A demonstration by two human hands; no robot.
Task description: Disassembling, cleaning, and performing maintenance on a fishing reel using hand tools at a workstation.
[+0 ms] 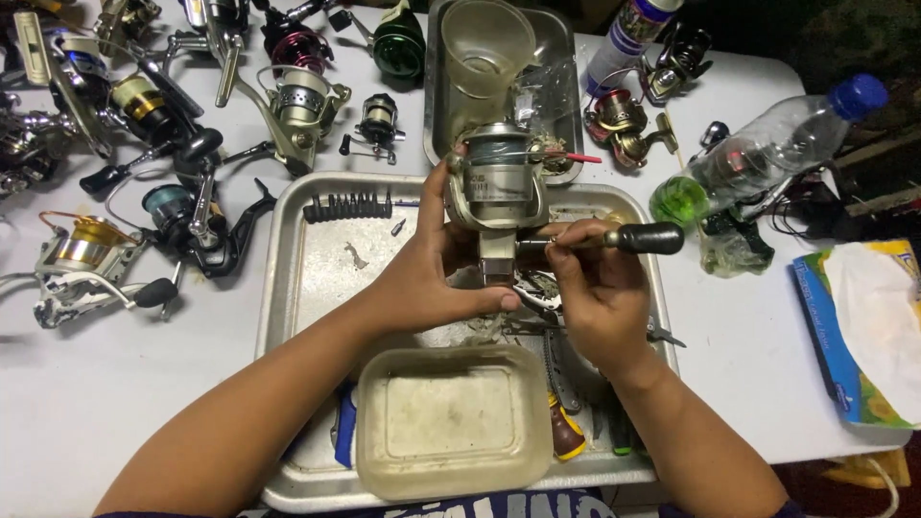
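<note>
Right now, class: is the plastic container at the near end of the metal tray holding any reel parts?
No: the plastic container on the metal tray shows only a bare, stained bottom.

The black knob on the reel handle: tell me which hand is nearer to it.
Right. The right hand pinches the handle shaft just beside the black knob; the left hand grips the silver reel body, farther from it.

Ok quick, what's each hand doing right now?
Left hand: closed around the silver fishing reel, holding it up.
Right hand: fingers pinched on the reel's handle arm beside its black knob.
</note>
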